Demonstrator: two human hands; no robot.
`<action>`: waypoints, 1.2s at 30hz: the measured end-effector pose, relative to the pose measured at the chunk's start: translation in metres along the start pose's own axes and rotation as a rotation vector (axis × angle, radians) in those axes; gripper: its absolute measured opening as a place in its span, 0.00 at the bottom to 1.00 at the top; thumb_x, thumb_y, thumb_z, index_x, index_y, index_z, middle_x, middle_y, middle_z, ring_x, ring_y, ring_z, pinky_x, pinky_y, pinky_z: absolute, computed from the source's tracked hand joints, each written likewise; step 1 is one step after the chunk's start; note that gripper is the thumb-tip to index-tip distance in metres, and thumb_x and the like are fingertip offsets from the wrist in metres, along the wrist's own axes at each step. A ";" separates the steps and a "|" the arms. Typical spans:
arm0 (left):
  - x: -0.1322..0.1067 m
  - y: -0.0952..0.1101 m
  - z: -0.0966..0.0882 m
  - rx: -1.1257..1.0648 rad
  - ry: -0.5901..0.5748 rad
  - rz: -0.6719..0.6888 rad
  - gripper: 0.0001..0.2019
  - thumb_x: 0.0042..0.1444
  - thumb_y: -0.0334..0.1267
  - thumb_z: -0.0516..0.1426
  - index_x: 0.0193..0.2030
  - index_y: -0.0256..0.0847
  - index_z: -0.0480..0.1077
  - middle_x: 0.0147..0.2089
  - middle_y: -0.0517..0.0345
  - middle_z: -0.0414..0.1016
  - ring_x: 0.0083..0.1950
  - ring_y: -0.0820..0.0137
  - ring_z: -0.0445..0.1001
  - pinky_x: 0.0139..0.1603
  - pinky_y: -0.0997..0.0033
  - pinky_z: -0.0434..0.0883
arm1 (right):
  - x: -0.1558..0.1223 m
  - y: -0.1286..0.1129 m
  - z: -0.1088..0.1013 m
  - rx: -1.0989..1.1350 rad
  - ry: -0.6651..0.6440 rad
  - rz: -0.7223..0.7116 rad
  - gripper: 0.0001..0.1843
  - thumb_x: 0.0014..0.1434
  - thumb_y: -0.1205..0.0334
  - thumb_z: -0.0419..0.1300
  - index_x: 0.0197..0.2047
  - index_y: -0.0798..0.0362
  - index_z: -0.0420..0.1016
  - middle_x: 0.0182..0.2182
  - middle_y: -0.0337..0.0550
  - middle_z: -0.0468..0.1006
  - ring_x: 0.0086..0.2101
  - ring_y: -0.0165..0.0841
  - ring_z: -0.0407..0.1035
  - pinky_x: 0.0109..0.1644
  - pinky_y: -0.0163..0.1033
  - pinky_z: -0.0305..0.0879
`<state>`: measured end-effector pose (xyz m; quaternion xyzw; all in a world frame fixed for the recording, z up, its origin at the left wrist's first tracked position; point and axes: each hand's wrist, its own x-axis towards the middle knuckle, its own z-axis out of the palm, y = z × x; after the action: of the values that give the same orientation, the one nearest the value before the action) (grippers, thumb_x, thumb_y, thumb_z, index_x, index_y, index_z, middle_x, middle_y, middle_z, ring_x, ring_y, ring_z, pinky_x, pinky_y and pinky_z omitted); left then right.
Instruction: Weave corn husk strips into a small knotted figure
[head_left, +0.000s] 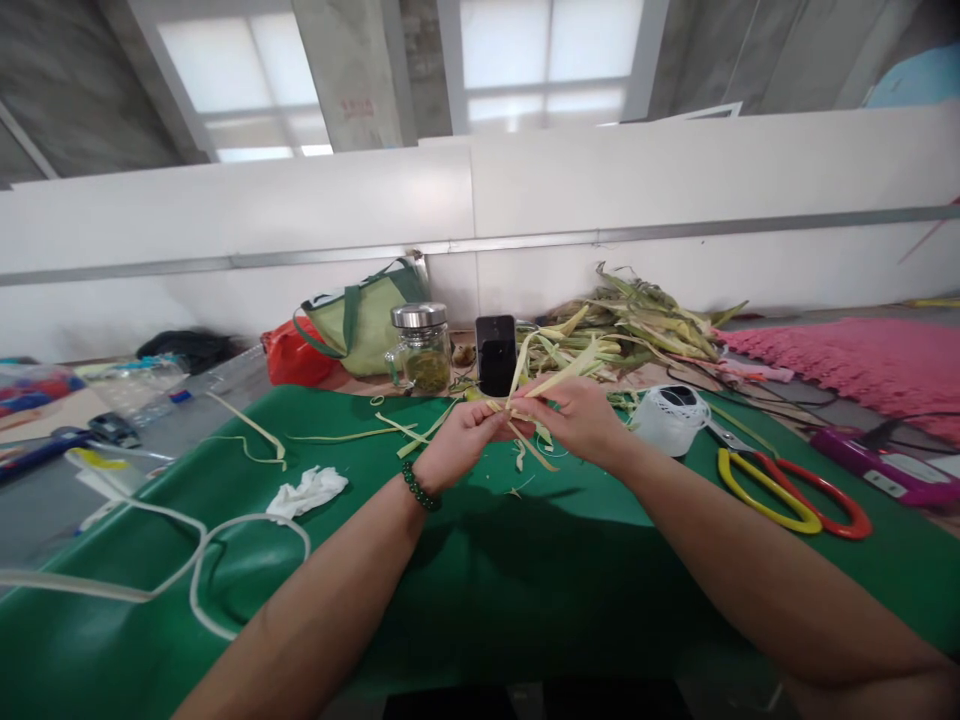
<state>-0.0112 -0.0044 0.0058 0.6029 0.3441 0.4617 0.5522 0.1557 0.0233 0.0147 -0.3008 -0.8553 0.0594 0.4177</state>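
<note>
Husk strips (568,373): matt, fibrous. Mat (555,570): smooth, glossy. Jar (429,366): glass; lid (418,316): shiny metal. Scissor handles (807,522): glossy plastic.

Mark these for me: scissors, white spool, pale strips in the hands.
Scissors (768,468): head view, on the handles, just behind the blades.
White spool (666,428): head view, on its wound side.
Pale strips (571,371): head view, on a strip's upper length, above the fingers.

Nothing is legible; red lettering (356,107) on the pillar (346,50) is blurred.
</note>
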 end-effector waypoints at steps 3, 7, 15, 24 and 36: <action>-0.003 0.004 0.002 0.105 -0.075 0.026 0.14 0.44 0.49 0.63 0.27 0.38 0.77 0.28 0.54 0.79 0.34 0.64 0.77 0.44 0.64 0.72 | 0.001 -0.001 -0.002 0.081 -0.011 0.158 0.14 0.57 0.58 0.56 0.26 0.54 0.77 0.27 0.42 0.80 0.29 0.32 0.72 0.34 0.35 0.63; -0.004 0.004 0.004 0.108 -0.155 -0.009 0.13 0.45 0.48 0.62 0.27 0.39 0.78 0.28 0.54 0.80 0.33 0.63 0.78 0.42 0.65 0.73 | 0.002 -0.006 0.001 0.110 -0.002 0.205 0.14 0.56 0.59 0.55 0.23 0.55 0.74 0.21 0.40 0.76 0.25 0.30 0.68 0.29 0.34 0.58; 0.000 -0.002 0.001 -0.008 0.079 -0.008 0.17 0.41 0.51 0.64 0.27 0.36 0.77 0.26 0.54 0.79 0.31 0.64 0.78 0.41 0.64 0.73 | 0.004 -0.003 -0.004 0.251 -0.224 0.394 0.15 0.53 0.50 0.59 0.27 0.54 0.68 0.20 0.38 0.73 0.20 0.29 0.66 0.24 0.33 0.57; 0.004 -0.010 -0.002 0.185 0.252 0.108 0.16 0.47 0.48 0.61 0.25 0.35 0.76 0.25 0.54 0.78 0.27 0.69 0.75 0.36 0.68 0.73 | 0.003 -0.021 -0.010 -0.252 -0.325 0.224 0.14 0.59 0.61 0.55 0.24 0.56 0.73 0.20 0.39 0.72 0.22 0.27 0.62 0.25 0.33 0.44; 0.011 -0.021 0.001 0.196 0.446 0.179 0.12 0.47 0.45 0.61 0.26 0.36 0.75 0.27 0.55 0.79 0.26 0.69 0.75 0.29 0.71 0.73 | -0.021 -0.059 0.003 -0.730 -0.194 0.046 0.12 0.59 0.69 0.50 0.25 0.57 0.70 0.21 0.45 0.73 0.23 0.31 0.66 0.23 0.37 0.38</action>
<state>-0.0045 0.0083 -0.0133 0.5648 0.4459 0.5948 0.3584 0.1358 -0.0359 0.0194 -0.4420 -0.8488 -0.2114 0.1986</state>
